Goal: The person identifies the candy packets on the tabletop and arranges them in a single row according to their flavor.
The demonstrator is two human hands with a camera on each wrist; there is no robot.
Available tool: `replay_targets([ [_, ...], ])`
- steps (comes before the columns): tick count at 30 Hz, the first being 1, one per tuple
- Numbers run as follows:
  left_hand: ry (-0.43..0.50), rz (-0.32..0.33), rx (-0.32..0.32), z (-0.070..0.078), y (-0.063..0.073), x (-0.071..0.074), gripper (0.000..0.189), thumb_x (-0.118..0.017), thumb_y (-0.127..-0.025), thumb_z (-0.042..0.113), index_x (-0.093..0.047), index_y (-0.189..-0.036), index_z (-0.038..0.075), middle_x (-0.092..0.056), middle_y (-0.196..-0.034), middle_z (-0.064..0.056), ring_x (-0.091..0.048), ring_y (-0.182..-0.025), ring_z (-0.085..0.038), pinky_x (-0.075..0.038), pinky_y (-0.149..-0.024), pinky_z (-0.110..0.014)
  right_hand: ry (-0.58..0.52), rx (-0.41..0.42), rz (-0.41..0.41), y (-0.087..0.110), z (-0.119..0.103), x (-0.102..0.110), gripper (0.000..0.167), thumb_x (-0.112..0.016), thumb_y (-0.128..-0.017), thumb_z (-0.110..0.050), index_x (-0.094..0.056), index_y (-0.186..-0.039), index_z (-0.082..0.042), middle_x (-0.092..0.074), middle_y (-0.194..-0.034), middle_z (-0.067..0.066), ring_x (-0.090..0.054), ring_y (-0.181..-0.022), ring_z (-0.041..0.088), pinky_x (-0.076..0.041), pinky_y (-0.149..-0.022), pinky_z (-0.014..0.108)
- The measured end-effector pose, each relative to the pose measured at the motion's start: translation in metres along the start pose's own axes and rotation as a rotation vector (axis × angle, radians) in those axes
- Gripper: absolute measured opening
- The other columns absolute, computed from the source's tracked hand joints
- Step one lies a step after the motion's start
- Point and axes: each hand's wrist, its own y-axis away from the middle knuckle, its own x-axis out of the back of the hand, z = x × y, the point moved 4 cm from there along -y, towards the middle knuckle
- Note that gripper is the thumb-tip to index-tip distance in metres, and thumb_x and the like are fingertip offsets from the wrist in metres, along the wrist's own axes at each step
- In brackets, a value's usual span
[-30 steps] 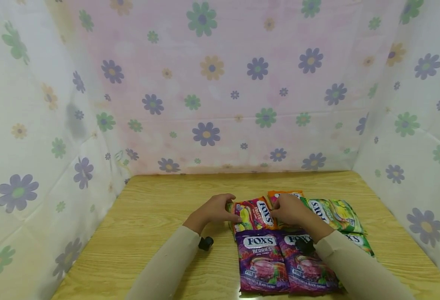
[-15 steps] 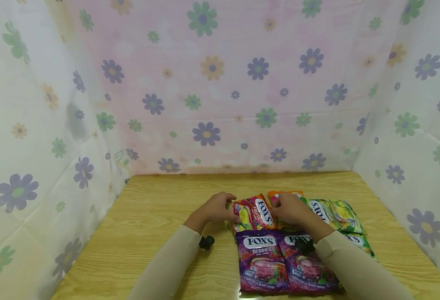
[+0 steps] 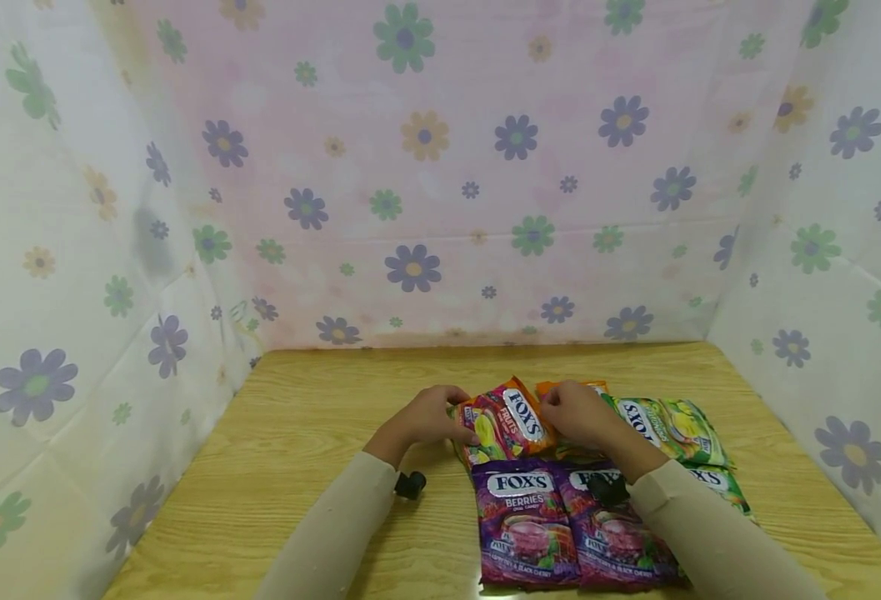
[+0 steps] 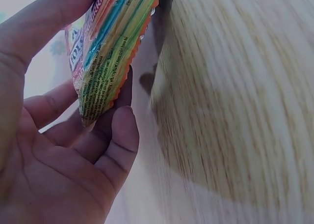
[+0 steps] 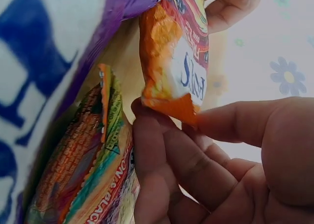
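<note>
Both hands hold a red and orange bag of Fox's Fruits candy [image 3: 496,429], tilted with its top raised toward the back. My left hand [image 3: 427,418] grips its left end; in the left wrist view the bag's crimped edge [image 4: 110,71] sits between thumb and curled fingers. With thumb and fingertips my right hand [image 3: 583,414] pinches the orange top corner [image 5: 179,108], plain in the right wrist view. Right beside that hand lies another orange-edged candy bag [image 3: 598,387], mostly hidden by it.
Two purple Berries candy bags [image 3: 526,533] lie side by side in front. Green candy bags [image 3: 683,429] lie to the right, one partly under the right forearm. Flowered cloth [image 3: 470,208] walls the wooden table [image 3: 320,417] at the back and sides.
The top end of the Fruits bag has been lifted and turned a little toward the back, its logo now more slanted. Both hands stay almost in place on it.
</note>
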Motion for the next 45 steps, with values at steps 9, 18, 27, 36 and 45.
replay_targets([
  [9,0.032,0.006,-0.003,-0.008,-0.003,0.0,0.072,-0.094,-0.072,0.045,-0.062,-0.131,0.018,-0.063,-0.13,-0.005,-0.058,-0.12,-0.027,-0.05,-0.109,-0.052,-0.118,0.008,0.011,-0.002,-0.001,0.001,0.025,-0.056,-0.104,-0.023,-0.069,-0.108,-0.002,-0.065,-0.096,0.012,-0.059,-0.073,0.022,-0.053,-0.059,0.031],
  [18,0.14,-0.003,-0.021,-0.011,-0.003,0.001,0.067,-0.094,-0.074,0.04,-0.059,-0.125,0.016,-0.065,-0.123,-0.008,-0.065,-0.106,-0.024,-0.059,-0.093,-0.042,-0.324,-0.011,-0.031,-0.006,0.001,0.004,0.03,-0.056,-0.107,-0.029,-0.067,-0.117,-0.002,-0.065,-0.093,0.013,-0.051,-0.06,0.02,-0.05,-0.055,0.036],
  [27,0.153,0.049,-0.01,-0.015,-0.002,0.004,0.067,-0.093,-0.074,0.043,-0.062,-0.127,0.016,-0.066,-0.121,-0.007,-0.065,-0.105,-0.023,-0.06,-0.091,-0.041,-0.411,-0.027,-0.046,-0.008,-0.002,0.005,0.044,-0.073,-0.097,-0.038,-0.069,-0.125,-0.006,-0.068,-0.114,0.014,-0.065,-0.074,0.029,-0.061,-0.07,0.042],
  [36,0.171,0.09,-0.006,-0.014,0.001,0.011,0.063,-0.09,-0.076,0.047,-0.069,-0.125,0.014,-0.068,-0.12,-0.004,-0.064,-0.106,-0.022,-0.057,-0.096,-0.043,-0.46,-0.015,-0.058,-0.01,-0.008,0.007,0.052,-0.082,-0.089,-0.032,-0.068,-0.134,-0.009,-0.066,-0.132,0.014,-0.067,-0.108,0.026,-0.058,-0.098,0.05],
  [45,0.339,0.145,0.03,-0.022,0.005,0.016,0.062,-0.091,-0.075,0.049,-0.071,-0.124,0.015,-0.07,-0.116,-0.004,-0.068,-0.104,-0.022,-0.06,-0.092,-0.038,-0.599,-0.072,-0.065,-0.017,-0.014,0.004,0.052,-0.084,-0.087,-0.021,-0.067,-0.135,-0.008,-0.063,-0.137,0.015,-0.067,-0.113,0.024,-0.056,-0.103,0.046],
])
